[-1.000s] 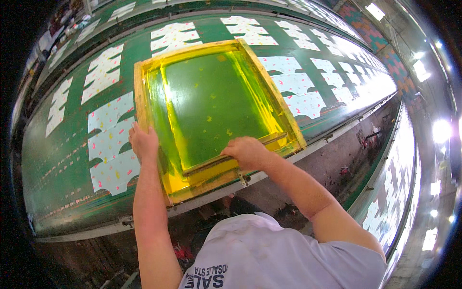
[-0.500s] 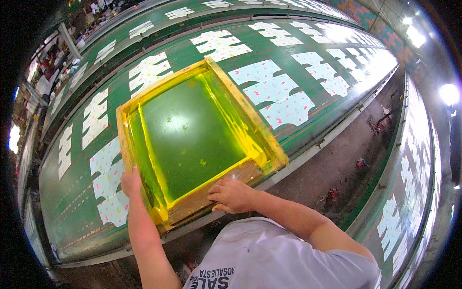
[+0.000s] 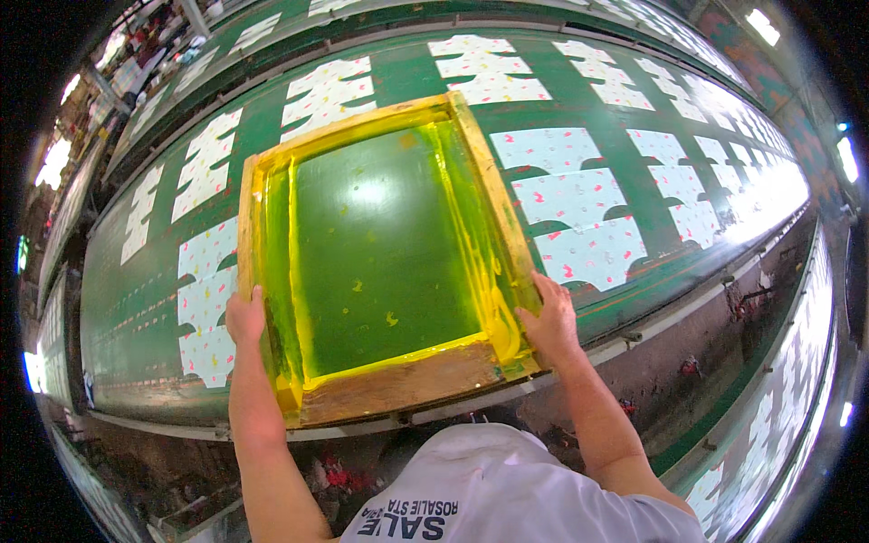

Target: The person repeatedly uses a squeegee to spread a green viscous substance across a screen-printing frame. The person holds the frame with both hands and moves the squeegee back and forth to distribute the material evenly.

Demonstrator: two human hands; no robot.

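A wooden screen-printing frame (image 3: pixel 407 387) lies in front of me over the green printing table, its near rail at the table's front edge. Its mesh (image 3: pixel 380 271) is see-through green, and thick yellow ink (image 3: pixel 501 326) runs in streaks down both sides and along the near rail. My left hand (image 3: pixel 245 317) grips the left rail near the front corner. On the opposite side, my right hand (image 3: pixel 550 319) holds the right rail, thumb on top; some of its fingers are hidden behind the wood. Whether the frame touches the table I cannot tell.
White printed fabric pieces (image 3: pixel 579 204) lie in rows along the green table (image 3: pixel 127 353). A metal rail (image 3: pixel 634 337) with small fittings edges its near side. Beyond a dark walkway (image 3: pixel 670 385), another table with white pieces (image 3: pixel 797 389) stands at right.
My right hand has left the near rail and now holds the right side rail. The frame appears turned more square to me. My left hand stays on the left rail.
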